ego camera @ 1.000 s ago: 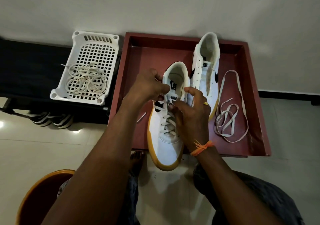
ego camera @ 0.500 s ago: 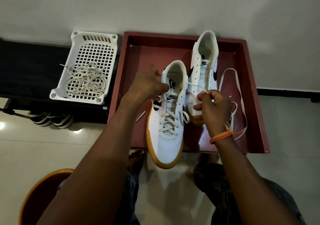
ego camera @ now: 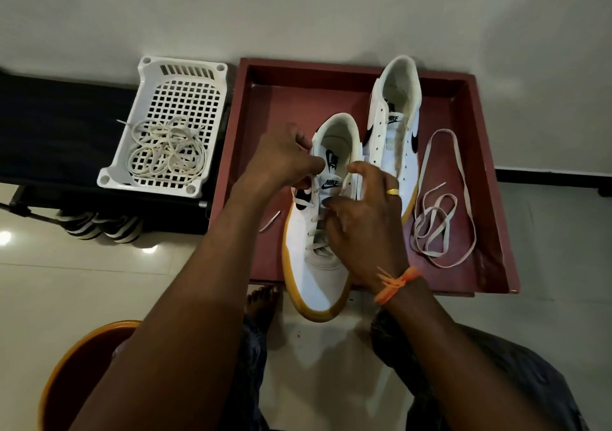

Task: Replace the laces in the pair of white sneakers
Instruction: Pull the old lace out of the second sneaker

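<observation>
- Lacing the near sneaker [ego camera: 319, 265] at centre frame, toe pointing to the bottom edge and hanging over the front lip of the red tray [ego camera: 490, 198], heel opening toward the top
- Long axis running nearly straight up and down the frame, so the eyelet rows lie directly between the two hands
- Left hand [ego camera: 281, 162] at the sneaker's upper-left collar, fingers curled and pinching what looks like a lace end beside the top eyelets; wrist coming in from lower left
- Right hand [ego camera: 364, 218] just right of the tongue, over the crossed lace [ego camera: 314, 232], fingers bent and spread; thumb and forefinger seem to hold a white strand by the right collar, though the pinch itself not clearly seen
- Hands close together but not touching, one on each side of the tongue, about equally near the upper eyelets
- Judged stage: upper eyelets of this shoe being threaded, lower rows already crossed
- Second sneaker [ego camera: 394, 126] lying unlaced behind and to the right in the tray, with a loose lace [ego camera: 433, 225] coiled beside it at right
- Bundle of laces [ego camera: 165, 154] resting in the white basket [ego camera: 205, 76] at upper left, well apart from both hands
- Likely next need: feeding an end through a top eyelet, then pulling evenly on both sides
</observation>
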